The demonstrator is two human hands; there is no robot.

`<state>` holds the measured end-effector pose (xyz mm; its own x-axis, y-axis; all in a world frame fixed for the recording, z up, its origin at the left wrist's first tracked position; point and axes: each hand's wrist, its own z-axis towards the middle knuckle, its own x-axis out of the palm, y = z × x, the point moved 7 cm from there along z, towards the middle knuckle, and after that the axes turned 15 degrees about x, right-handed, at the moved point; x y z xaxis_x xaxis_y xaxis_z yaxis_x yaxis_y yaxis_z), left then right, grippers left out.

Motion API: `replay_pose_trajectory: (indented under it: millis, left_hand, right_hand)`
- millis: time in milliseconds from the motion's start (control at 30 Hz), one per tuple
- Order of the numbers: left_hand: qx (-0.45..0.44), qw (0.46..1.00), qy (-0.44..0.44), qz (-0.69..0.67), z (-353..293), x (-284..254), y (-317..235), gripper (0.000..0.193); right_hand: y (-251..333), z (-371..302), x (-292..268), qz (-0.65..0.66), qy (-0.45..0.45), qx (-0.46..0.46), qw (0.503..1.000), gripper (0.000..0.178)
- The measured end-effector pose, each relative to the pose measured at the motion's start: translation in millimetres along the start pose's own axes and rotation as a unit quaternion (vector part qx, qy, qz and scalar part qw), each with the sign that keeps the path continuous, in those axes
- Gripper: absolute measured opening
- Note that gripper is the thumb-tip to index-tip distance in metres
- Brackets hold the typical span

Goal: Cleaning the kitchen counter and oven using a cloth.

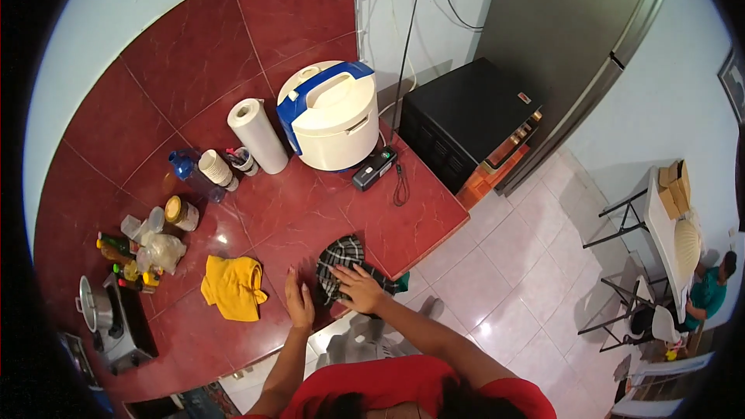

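A black-and-white plaid cloth (341, 252), perhaps a garment, lies bunched near the front edge of the red tiled counter (291, 217). Across it rests my right hand (358, 289), fingers spread and flat on the fabric. My left hand (299, 302) is just left of the cloth, fingers stretched out with nothing in them, over the counter's edge. A small green piece of fabric (401, 283) shows at the plaid cloth's right end. Farther left on the counter lies a yellow folded garment (233, 287).
A white-and-blue rice cooker (334, 124), a paper towel roll (260, 140) and a small black device (375, 168) stand behind. Stacked cups (216, 168), jars, bottles and a stove (128, 334) with a pot line the left. A black oven (473, 109) is right. A person (708, 291) sits far right.
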<state>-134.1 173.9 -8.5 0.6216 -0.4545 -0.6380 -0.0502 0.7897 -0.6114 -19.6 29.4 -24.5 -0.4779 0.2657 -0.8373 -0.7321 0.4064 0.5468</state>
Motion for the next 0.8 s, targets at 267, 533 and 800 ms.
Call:
replay_pose_trajectory:
  millis: [267, 533, 800]
  left_hand:
    - [-0.005, 0.999, 0.015, -0.035, 22, 35, -26, 0.048]
    - [0.02, 0.997, 0.04, -0.06, 59, 94, -90, 0.05]
    - [0.235, 0.938, 0.171, -0.189, 108, 187, -251, 0.051]
  right_hand:
    - [-71, 8, -43, -0.038, 0.0, 0.061, 0.997, 0.034]
    - [-165, -9, -83, -0.056, -0.011, 0.1, 0.993, 0.032]
    - [-206, 6, -80, -0.088, -0.051, 0.012, 0.995, 0.023]
